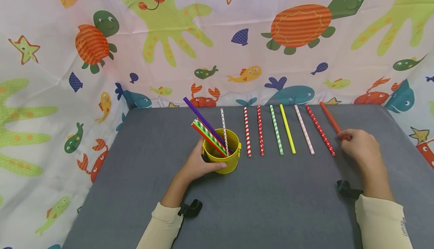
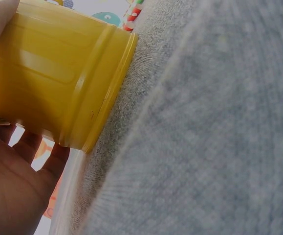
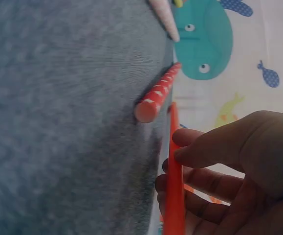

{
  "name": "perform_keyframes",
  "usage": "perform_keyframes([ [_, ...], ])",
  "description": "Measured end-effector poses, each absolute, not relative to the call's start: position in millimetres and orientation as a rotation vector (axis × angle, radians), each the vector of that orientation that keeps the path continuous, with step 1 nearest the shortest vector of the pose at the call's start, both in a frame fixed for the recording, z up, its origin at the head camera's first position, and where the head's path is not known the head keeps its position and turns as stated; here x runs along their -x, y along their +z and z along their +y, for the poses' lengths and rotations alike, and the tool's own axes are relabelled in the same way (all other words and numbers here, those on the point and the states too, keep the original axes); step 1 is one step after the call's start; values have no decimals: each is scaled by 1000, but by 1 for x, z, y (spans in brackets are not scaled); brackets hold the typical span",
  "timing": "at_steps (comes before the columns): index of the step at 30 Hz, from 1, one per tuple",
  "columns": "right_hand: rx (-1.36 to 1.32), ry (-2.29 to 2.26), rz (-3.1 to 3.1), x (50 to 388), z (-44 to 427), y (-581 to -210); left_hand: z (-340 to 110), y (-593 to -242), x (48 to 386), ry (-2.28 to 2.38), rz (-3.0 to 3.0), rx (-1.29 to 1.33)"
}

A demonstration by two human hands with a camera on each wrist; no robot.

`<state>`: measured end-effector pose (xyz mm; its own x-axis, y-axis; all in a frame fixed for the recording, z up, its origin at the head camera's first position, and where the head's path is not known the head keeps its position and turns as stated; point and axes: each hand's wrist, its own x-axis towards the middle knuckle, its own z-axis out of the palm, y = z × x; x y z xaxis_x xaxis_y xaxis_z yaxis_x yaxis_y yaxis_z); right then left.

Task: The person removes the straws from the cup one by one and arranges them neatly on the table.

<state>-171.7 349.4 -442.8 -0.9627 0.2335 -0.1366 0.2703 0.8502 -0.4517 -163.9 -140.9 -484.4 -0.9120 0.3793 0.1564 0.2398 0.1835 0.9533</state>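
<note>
My left hand point(image 1: 198, 163) grips a small yellow bucket point(image 1: 232, 164) from its left side, thumb across the front. Several paper straws lean inside it, among them a purple straw point(image 1: 203, 120), a red one, a green-striped one and a white dotted straw point(image 1: 223, 124). In the left wrist view the bucket point(image 2: 48, 73) stands on the grey cloth with fingers curved round it. At the right end of a row of straws, my right hand point(image 1: 362, 149) pinches a plain orange-red straw point(image 1: 329, 116) near its lower end. The right wrist view shows thumb and fingers around this straw point(image 3: 175, 196).
Between the hands lies a row of straws: red-striped point(image 1: 247, 132), red dotted point(image 1: 260, 130), green-striped point(image 1: 276, 130), yellow point(image 1: 287, 128), pale pink point(image 1: 304, 130) and red with white marks point(image 1: 320, 130). A sea-animal curtain point(image 1: 244, 64) hangs behind the grey tabletop point(image 1: 271, 203).
</note>
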Motion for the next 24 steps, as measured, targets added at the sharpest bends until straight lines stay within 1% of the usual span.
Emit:
perform_keyframes([
  [5,-340,-702,2972,173,352,-448,-140,-484,164,1843,2312,-611],
  [24,-360,-699,3048,175,350,-448,-140,-482,163,1822,2330,-598],
])
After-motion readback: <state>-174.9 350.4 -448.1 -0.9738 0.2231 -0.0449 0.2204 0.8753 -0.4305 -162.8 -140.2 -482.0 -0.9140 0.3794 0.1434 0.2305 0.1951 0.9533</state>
